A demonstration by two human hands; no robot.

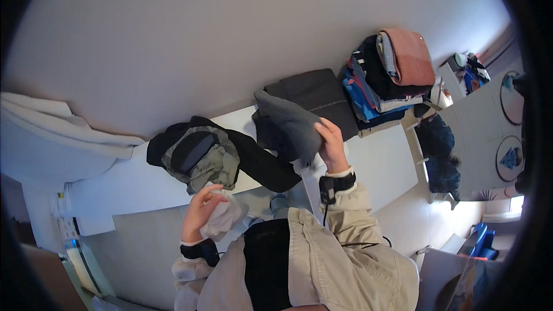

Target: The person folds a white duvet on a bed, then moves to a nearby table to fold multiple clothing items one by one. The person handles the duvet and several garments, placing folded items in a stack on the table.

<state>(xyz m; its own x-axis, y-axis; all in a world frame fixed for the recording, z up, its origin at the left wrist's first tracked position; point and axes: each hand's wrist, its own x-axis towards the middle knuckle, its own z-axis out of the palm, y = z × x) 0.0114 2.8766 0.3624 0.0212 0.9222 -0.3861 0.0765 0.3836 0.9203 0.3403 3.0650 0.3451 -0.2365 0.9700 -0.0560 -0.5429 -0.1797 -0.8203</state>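
My right hand [332, 145] grips the edge of a dark grey garment [294, 126], fingers closed on its right side. The garment is raised and partly covers a folded dark grey cloth [315, 95] behind it. My left hand [201, 210] has its fingers loosely bent and apart. It is in front of a crumpled white cloth [227, 219]; whether they touch is hard to see. Just beyond the left hand lies a heap made up of a black garment [259, 164] and a grey-green patterned garment [216, 164] on the white surface [115, 178].
At the back right stands a stack of folded clothes [386, 75] topped by a rust-coloured piece [409, 52]. A white draped cloth [57, 138] is at the left. Beyond the stack is a mirror [478, 138]. The wall [230, 34] runs behind everything.
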